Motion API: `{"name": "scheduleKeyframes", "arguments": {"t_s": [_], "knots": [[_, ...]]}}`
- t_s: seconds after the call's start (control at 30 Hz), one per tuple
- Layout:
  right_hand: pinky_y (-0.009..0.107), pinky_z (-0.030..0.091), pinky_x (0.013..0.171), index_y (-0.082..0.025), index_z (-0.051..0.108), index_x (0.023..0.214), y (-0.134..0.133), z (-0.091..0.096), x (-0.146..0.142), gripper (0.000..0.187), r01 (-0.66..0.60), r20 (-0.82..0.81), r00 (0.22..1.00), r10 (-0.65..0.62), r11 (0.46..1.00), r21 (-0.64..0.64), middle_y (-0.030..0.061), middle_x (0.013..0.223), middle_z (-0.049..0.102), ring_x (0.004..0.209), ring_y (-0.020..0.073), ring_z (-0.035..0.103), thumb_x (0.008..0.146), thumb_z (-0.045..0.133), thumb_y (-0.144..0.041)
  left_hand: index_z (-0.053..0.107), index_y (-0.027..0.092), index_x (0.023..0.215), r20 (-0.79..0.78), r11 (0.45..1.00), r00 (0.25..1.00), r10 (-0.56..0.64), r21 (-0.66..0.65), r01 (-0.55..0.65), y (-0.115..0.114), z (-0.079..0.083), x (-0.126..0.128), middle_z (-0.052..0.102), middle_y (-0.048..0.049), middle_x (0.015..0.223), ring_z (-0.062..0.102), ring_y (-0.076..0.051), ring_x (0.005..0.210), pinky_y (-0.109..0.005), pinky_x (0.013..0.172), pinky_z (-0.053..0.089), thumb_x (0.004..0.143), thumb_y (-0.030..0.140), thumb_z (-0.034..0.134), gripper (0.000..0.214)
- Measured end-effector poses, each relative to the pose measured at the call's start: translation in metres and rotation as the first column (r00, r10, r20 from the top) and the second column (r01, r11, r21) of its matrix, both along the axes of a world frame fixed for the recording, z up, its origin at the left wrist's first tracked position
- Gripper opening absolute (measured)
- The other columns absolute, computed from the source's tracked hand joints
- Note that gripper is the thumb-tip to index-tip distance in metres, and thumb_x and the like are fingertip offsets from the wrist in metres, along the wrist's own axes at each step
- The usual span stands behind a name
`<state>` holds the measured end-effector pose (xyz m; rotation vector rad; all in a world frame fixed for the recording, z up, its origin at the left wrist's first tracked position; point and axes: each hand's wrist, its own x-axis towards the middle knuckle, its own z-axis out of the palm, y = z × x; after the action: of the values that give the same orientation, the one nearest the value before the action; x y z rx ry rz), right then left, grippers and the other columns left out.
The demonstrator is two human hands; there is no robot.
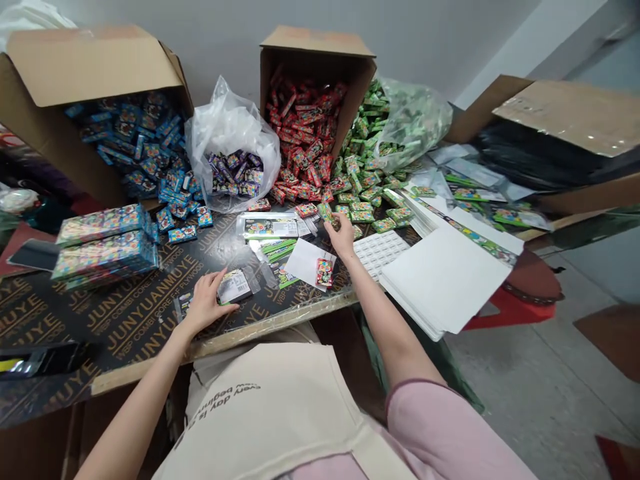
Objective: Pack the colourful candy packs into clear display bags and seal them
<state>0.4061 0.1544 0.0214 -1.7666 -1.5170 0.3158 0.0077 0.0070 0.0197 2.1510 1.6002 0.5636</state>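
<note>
Rests the left hand (206, 300), thumb and fingers spread, on a flat black packet in clear plastic (237, 285) at the near edge of the bench (145, 300), seemingly to steady it. Just right, has a small red printed box (325, 272) lying over a white card (301, 262), and farther right a stack of white cardboard sheets (445, 280) overhanging that edge, perhaps for easy lifting. Farther in, pinches a small green printed box (325, 212) between thumb and fingers of the right hand (341, 233), seemingly by its near end. Toward the far edge, has a brown cardboard carton (317, 40) of red boxes (303, 150), mouth facing forward, probably for easy reach.
</note>
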Motion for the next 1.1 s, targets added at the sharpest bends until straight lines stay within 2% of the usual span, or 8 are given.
{"name": "scheduleKeyframes", "arguments": {"t_s": [0.1, 0.23, 0.4, 0.5, 0.63, 0.77, 0.93, 1.1], "knots": [[0.04, 0.05, 0.086, -0.018, 0.063, 0.111, -0.029, 0.022, -0.05, 0.038, -0.384, -0.219, 0.891, 0.397, 0.918, 0.101, 0.0108, 0.112, 0.066, 0.098, 0.0237, 0.062, 0.08, 0.061, -0.04, 0.045, 0.024, 0.138, 0.218, 0.998, 0.974, 0.057, -0.041, -0.049, 0.001, 0.022, 0.018, 0.052, -0.0121, 0.131, 0.048, -0.029, 0.122, -0.043, 0.105, 0.037, 0.076, 0.053, 0.068, 0.073], [0.038, 0.05, 0.089, -0.022, 0.066, 0.108, -0.074, 0.053, -0.113, 0.035, -0.752, -0.229, 0.615, 0.755, 0.648, 0.119, 0.0057, 0.108, 0.068, 0.1, 0.0229, 0.063, 0.075, 0.07, -0.035, 0.051, 0.022, 0.134, 0.405, 0.992, 0.906, 0.12, -0.017, -0.124, 0.003, 0.054, 0.041, 0.056, -0.0123, 0.129, 0.052, -0.027, 0.118, -0.04, 0.1, 0.04, 0.077, 0.049, 0.068, 0.065], [0.035, 0.052, 0.076, -0.022, 0.066, 0.104, -0.093, 0.067, -0.148, 0.033, -0.848, -0.271, 0.499, 0.823, 0.528, 0.04, 0.0036, 0.092, 0.068, 0.082, 0.0198, 0.063, 0.079, 0.069, -0.044, 0.075, 0.021, 0.083, 0.357, 0.994, 0.929, 0.1, -0.078, -0.077, -0.007, 0.073, 0.051, 0.066, -0.0052, 0.08, 0.057, -0.024, 0.085, -0.036, 0.084, 0.041, 0.069, 0.034, 0.076, 0.02], [0.043, 0.049, 0.089, -0.025, 0.058, 0.123, -0.092, 0.063, -0.156, 0.063, -0.834, -0.222, 0.508, 0.832, 0.54, 0.117, 0.0087, 0.115, 0.063, 0.102, 0.0264, 0.06, 0.07, 0.074, -0.054, 0.07, 0.017, 0.063, 0.578, 0.94, 0.769, 0.275, -0.328, -0.089, -0.012, 0.07, 0.051, 0.056, 0.001, 0.055, 0.049, -0.015, 0.059, -0.027, 0.063, 0.037, 0.071, 0.034, 0.072, 0.02], [0.052, 0.031, 0.108, -0.029, 0.038, 0.143, -0.101, 0.056, -0.163, 0.096, -0.896, -0.044, 0.417, 0.908, 0.419, 0.147, 0.0113, 0.141, 0.046, 0.13, 0.0347, 0.042, 0.06, 0.082, -0.051, 0.068, 0.014, 0.059, 0.721, 0.845, 0.505, 0.475, -0.534, -0.032, -0.012, 0.061, 0.048, 0.058, 0.0016, 0.054, 0.049, -0.012, 0.055, -0.026, 0.06, 0.037, 0.06, 0.034, 0.079, 0.024], [0.049, 0.034, 0.102, -0.03, 0.042, 0.138, -0.109, 0.044, -0.166, 0.081, -0.859, 0.025, 0.493, 0.87, 0.482, 0.171, 0.0081, 0.124, 0.057, 0.116, 0.0315, 0.052, 0.064, 0.075, -0.036, 0.073, 0.014, 0.079, 0.721, 0.857, 0.549, 0.424, -0.515, 0.016, -0.009, 0.049, 0.036, 0.069, -0.0052, 0.076, 0.06, -0.02, 0.073, -0.032, 0.073, 0.045, 0.068, 0.046, 0.073, 0.034], [0.051, 0.034, 0.096, -0.023, 0.05, 0.129, -0.091, 0.013, -0.154, 0.075, -0.756, 0.133, 0.654, 0.745, 0.651, 0.071, 0.0107, 0.116, 0.06, 0.11, 0.0344, 0.053, 0.061, 0.077, -0.038, 0.058, 0.02, 0.128, 0.229, 0.983, 0.963, 0.145, -0.146, -0.113, -0.005, 0.023, 0.001, 0.057, -0.0149, 0.128, 0.045, -0.036, 0.124, -0.049, 0.106, 0.029, 0.053, 0.053, 0.083, 0.086], [0.049, 0.031, 0.097, -0.019, 0.049, 0.134, -0.08, -0.011, -0.146, 0.072, -0.746, 0.226, 0.615, 0.756, 0.65, -0.144, 0.0146, 0.123, 0.059, 0.115, 0.0358, 0.052, 0.069, 0.075, -0.038, 0.028, 0.019, 0.149, -0.107, 0.996, 0.994, 0.019, -0.09, -0.029, -0.008, -0.005, -0.016, 0.053, -0.0155, 0.126, 0.047, -0.036, 0.118, -0.049, 0.1, 0.034, 0.06, 0.045, 0.082, 0.107]]}}
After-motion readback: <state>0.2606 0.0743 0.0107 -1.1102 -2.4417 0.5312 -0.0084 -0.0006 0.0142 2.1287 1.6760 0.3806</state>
